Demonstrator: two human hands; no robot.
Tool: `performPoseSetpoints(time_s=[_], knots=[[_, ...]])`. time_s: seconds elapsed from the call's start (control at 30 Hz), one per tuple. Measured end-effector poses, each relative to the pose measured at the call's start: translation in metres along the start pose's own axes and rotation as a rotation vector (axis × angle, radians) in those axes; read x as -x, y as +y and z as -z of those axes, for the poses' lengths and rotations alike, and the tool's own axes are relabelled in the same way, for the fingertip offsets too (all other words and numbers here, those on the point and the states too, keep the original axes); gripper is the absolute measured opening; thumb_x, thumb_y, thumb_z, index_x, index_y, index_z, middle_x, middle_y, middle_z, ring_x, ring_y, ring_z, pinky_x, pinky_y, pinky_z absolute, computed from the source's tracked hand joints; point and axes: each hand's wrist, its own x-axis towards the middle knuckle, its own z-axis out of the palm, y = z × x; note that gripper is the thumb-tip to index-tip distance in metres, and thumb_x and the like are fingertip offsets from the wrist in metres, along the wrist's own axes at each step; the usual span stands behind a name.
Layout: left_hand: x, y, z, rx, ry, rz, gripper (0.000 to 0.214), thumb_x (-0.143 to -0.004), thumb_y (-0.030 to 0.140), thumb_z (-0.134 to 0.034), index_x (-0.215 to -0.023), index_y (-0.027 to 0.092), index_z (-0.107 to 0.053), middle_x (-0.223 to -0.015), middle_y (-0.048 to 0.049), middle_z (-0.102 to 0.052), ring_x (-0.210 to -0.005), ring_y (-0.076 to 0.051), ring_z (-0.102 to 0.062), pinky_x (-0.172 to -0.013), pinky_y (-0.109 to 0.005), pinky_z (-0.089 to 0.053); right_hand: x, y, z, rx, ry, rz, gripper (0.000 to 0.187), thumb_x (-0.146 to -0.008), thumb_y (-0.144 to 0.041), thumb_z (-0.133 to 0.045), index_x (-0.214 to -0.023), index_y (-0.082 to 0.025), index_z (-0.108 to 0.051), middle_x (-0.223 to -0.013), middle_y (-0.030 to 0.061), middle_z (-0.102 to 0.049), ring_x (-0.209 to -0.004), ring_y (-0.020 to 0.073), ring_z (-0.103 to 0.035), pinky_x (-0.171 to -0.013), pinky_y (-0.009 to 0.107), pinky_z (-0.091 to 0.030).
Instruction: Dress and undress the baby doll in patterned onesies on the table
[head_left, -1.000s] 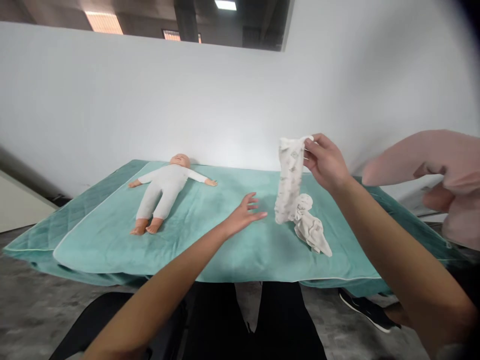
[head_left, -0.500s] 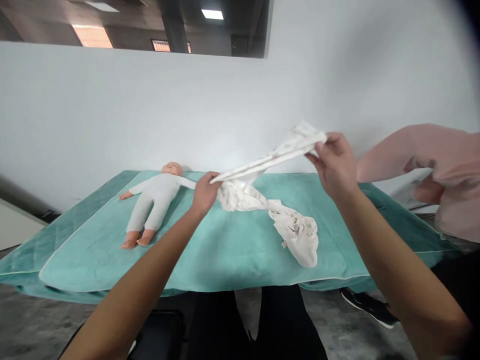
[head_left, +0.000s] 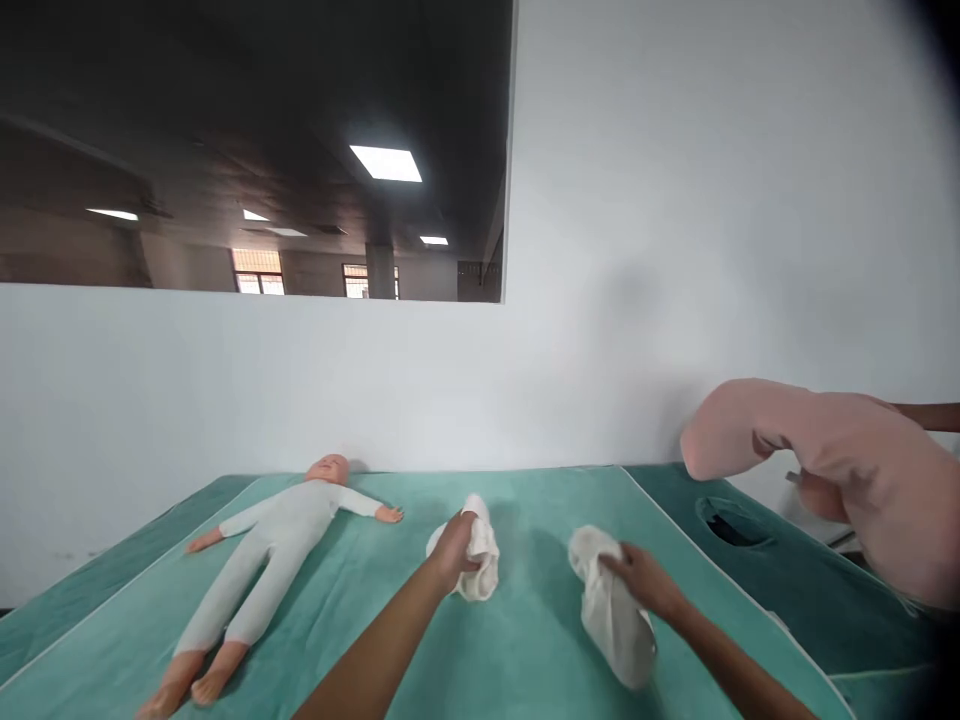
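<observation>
My left hand (head_left: 452, 552) is closed around a bunched white cloth (head_left: 484, 560), low over the middle of the green bed cover. To its right, my right hand (head_left: 643, 580) pinches the edge of a longer, off-white cloth piece (head_left: 616, 625) that hangs down with a rounded lower end. No link between the two cloths shows. A baby doll (head_left: 289, 520) in a white suit lies face up to the left of my left hand, its arms spread and its feet toward me.
The green padded cover (head_left: 360, 610) spans the bed against a white wall (head_left: 600, 350). At right, a bulky pink padded cloth thing (head_left: 810, 450) stands out near another person's arm (head_left: 930, 416). A dark green border with an oval opening (head_left: 735, 522) lies below it.
The printed white cloth stretched between my hands is now down and bunched at my left hand. My right hand has dropped onto the off-white piece. The view has tilted up.
</observation>
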Motion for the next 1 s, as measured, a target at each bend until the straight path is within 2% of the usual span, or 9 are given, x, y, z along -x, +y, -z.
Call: performPoseSetpoints(time_s=[0.2, 0.3, 0.37, 0.5, 0.6, 0.7, 0.8, 0.9, 1.0], knots=[[-0.007, -0.002, -0.083, 0.215, -0.274, -0.009, 0.037, -0.077, 0.053, -0.053, -0.102, 0.026, -0.061, -0.122, -0.0119, -0.066, -0.115, -0.029, -0.064, -0.082, -0.044, -0.054, 0.005, -0.095, 0.077, -0.761, 0.148, 0.031, 0.036, -0.079, -0.057, -0.069, -0.103, -0.029, -0.068, -0.111, 0.0045, -0.073, -0.098, 0.0314, -0.070, -0.075, 0.042, -0.060], [-0.002, -0.011, -0.113, 0.208, -0.327, -0.016, 0.037, -0.075, 0.052, -0.064, -0.103, 0.027, -0.066, -0.126, -0.0137, -0.066, -0.121, -0.034, -0.061, -0.084, -0.047, -0.052, 0.015, -0.137, 0.077, -0.844, 0.144, 0.010, 0.043, -0.082, -0.061, -0.065, -0.111, -0.029, -0.063, -0.112, 0.0053, -0.072, -0.101, 0.0308, -0.070, -0.072, 0.039, -0.060], [0.005, -0.023, -0.112, 0.164, -0.279, -0.017, 0.043, -0.067, 0.044, -0.077, -0.104, 0.024, -0.069, -0.125, -0.0175, -0.066, -0.123, -0.038, -0.058, -0.089, -0.050, -0.050, 0.016, -0.154, 0.059, -0.821, 0.058, 0.008, 0.044, -0.082, -0.061, -0.065, -0.111, -0.028, -0.062, -0.106, 0.0056, -0.073, -0.097, 0.0305, -0.070, -0.070, 0.038, -0.059], [0.028, -0.027, -0.066, 0.154, -0.150, -0.144, 0.060, -0.069, 0.051, -0.078, -0.120, 0.024, -0.066, -0.135, -0.0107, -0.062, -0.132, -0.033, -0.051, -0.108, -0.045, -0.044, 0.002, -0.165, -0.008, -0.808, -0.141, 0.027, 0.047, -0.083, -0.060, -0.066, -0.115, -0.026, -0.061, -0.100, 0.0044, -0.072, -0.092, 0.0271, -0.069, -0.072, 0.034, -0.055], [0.048, -0.010, -0.023, 0.163, -0.201, -0.159, 0.064, -0.081, 0.067, -0.061, -0.127, 0.022, -0.061, -0.131, -0.0122, -0.064, -0.121, -0.032, -0.059, -0.098, -0.045, -0.050, -0.014, -0.159, -0.062, -0.878, -0.175, -0.003, 0.050, -0.080, -0.062, -0.069, -0.111, -0.023, -0.059, -0.098, 0.0040, -0.070, -0.091, 0.0231, -0.066, -0.074, 0.030, -0.052], [0.060, 0.003, 0.004, 0.049, -0.181, -0.179, 0.062, -0.078, 0.053, -0.074, -0.129, 0.021, -0.060, -0.129, -0.0121, -0.064, -0.117, -0.028, -0.061, -0.097, -0.040, -0.049, -0.024, -0.152, -0.101, -0.885, -0.323, 0.018, 0.047, -0.082, -0.066, -0.065, -0.099, -0.022, -0.058, -0.089, 0.0018, -0.066, -0.082, 0.0189, -0.060, -0.069, 0.027, -0.047], [0.061, 0.005, 0.026, 0.067, -0.081, -0.240, 0.055, -0.075, 0.042, -0.080, -0.120, 0.015, -0.064, -0.118, -0.0128, -0.068, -0.107, -0.026, -0.063, -0.094, -0.037, -0.048, -0.027, -0.143, -0.116, -0.744, -0.348, 0.085, 0.046, -0.084, -0.065, -0.063, -0.078, -0.021, -0.050, -0.072, -0.0025, -0.052, -0.067, 0.0132, -0.047, -0.060, 0.024, -0.037], [0.066, 0.011, 0.059, 0.077, 0.047, -0.314, 0.036, -0.079, 0.040, -0.076, -0.103, 0.015, -0.066, -0.101, -0.0074, -0.069, -0.094, -0.020, -0.063, -0.085, -0.031, -0.047, -0.029, -0.128, -0.112, -0.615, -0.337, 0.115, 0.049, -0.086, -0.064, -0.061, -0.071, -0.020, -0.045, -0.067, -0.0039, -0.042, -0.062, 0.0114, -0.037, -0.057, 0.024, -0.031], [0.081, 0.023, 0.098, -0.022, 0.067, -0.323, 0.027, -0.081, 0.039, -0.072, -0.094, 0.017, -0.062, -0.094, -0.0030, -0.066, -0.090, -0.017, -0.061, -0.081, -0.028, -0.047, -0.029, -0.118, -0.101, -0.534, -0.522, 0.089, 0.045, -0.083, -0.060, -0.067, -0.074, -0.020, -0.049, -0.068, -0.0043, -0.044, -0.062, 0.0109, -0.039, -0.057, 0.024, -0.031]])
